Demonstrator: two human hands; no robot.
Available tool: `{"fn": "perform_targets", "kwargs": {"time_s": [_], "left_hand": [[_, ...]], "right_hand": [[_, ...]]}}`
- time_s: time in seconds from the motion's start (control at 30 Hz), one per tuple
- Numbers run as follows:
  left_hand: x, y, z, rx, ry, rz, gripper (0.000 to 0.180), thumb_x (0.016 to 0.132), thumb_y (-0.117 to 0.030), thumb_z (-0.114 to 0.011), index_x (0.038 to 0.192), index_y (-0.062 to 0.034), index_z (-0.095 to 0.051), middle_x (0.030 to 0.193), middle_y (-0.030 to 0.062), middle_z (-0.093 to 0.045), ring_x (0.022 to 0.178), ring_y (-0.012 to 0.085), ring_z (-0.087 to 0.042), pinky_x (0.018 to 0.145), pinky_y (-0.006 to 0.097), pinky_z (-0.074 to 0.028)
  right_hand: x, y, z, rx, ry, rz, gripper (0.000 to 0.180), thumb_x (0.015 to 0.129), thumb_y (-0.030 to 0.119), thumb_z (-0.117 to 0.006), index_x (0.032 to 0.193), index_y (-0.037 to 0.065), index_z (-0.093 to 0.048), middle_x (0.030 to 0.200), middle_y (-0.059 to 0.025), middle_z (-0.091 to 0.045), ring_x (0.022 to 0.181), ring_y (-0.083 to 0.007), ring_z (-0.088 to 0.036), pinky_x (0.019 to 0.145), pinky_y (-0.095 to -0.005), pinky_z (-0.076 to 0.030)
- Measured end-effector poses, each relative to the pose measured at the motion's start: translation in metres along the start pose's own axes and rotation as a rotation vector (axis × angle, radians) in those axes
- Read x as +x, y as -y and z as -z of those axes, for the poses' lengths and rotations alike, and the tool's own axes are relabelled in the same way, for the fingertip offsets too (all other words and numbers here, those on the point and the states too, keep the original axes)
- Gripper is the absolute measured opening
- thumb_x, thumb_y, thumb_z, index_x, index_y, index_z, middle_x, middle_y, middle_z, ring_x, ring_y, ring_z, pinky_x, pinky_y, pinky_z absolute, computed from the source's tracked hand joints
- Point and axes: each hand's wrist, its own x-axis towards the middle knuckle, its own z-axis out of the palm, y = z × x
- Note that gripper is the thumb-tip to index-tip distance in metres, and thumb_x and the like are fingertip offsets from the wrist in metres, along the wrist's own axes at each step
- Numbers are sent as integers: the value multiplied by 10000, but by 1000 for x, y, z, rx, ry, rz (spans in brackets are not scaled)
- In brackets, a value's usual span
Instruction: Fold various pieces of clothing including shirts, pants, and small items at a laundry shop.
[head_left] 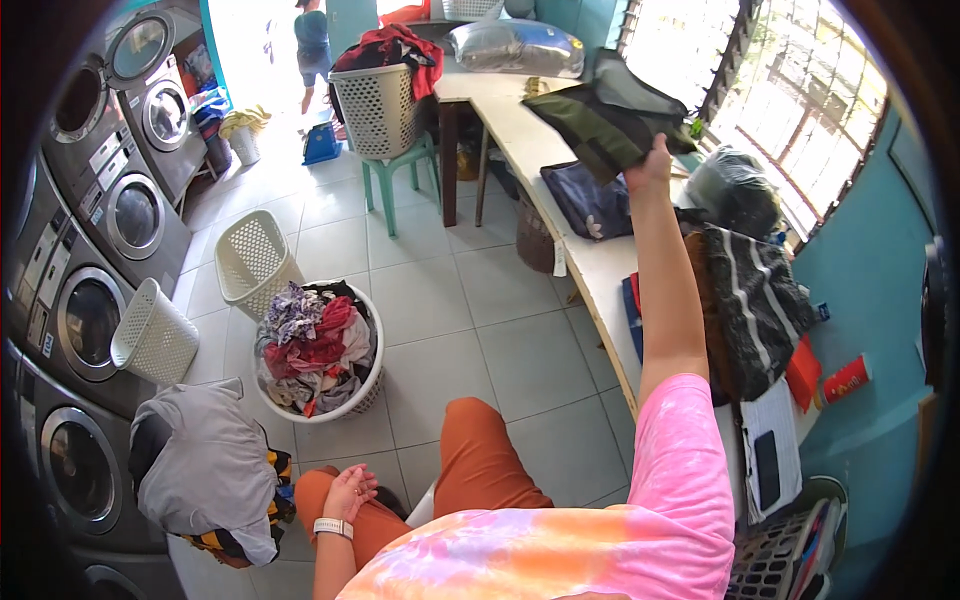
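My right hand (652,165) is stretched far forward over the long white table (520,130) and grips a folded dark olive garment (600,120), held just above the tabletop. My left hand (348,492) rests on my left knee, fingers loosely curled, holding nothing; a white watch sits on that wrist. I am seated in orange trousers and a pink tie-dye shirt. A folded navy garment (590,200) lies on the table just below the olive one.
A round basket of mixed laundry (318,350) stands on the tiled floor ahead. Two tipped white baskets (255,258) lie by the washing machines (95,250) on the left. A striped dark garment (750,300) lies on the table. A person stands in the far doorway.
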Motion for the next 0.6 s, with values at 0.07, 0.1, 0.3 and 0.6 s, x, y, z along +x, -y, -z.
{"fn": "perform_targets", "kwargs": {"time_s": [0.07, 0.1, 0.3, 0.6], "left_hand": [[1, -2, -4, 22, 19, 25, 226, 924, -210, -465, 1100, -70, -486, 944, 72, -577, 814, 169, -581, 676, 322, -504], [1, -4, -5, 27, 6, 33, 226, 924, -210, -465, 1100, -70, -486, 944, 72, -577, 814, 169, -581, 676, 322, -504], [6, -7, -9, 60, -17, 113, 239, 926, -215, -463, 1115, -69, -477, 964, 79, -577, 822, 172, -581, 698, 328, -503], [6, -6, -7, 24, -3, 99, 253, 929, -228, -457, 1127, -71, -469, 980, 88, -577, 836, 183, -579, 708, 337, -496]], "right_hand": [[9, -20, 43, 50, -96, 16, 422, 950, 300, -304, 1173, -22, -461, 1172, -176, -528, 1070, -340, -518, 950, -482, -398], [5, -33, 65, 16, -217, -42, 424, 947, 302, -306, 1183, -16, -458, 1188, -166, -520, 1080, -334, -513, 952, -479, -397], [4, -69, 133, -71, -319, -170, 462, 942, 375, -307, 1218, 36, -457, 1232, -120, -502, 1091, -304, -512, 947, -471, -401], [22, -54, 144, -289, -464, -114, 512, 908, 321, -462, 1235, -49, -329, 1192, -197, -469, 980, -313, -567, 817, -470, -490]]}}
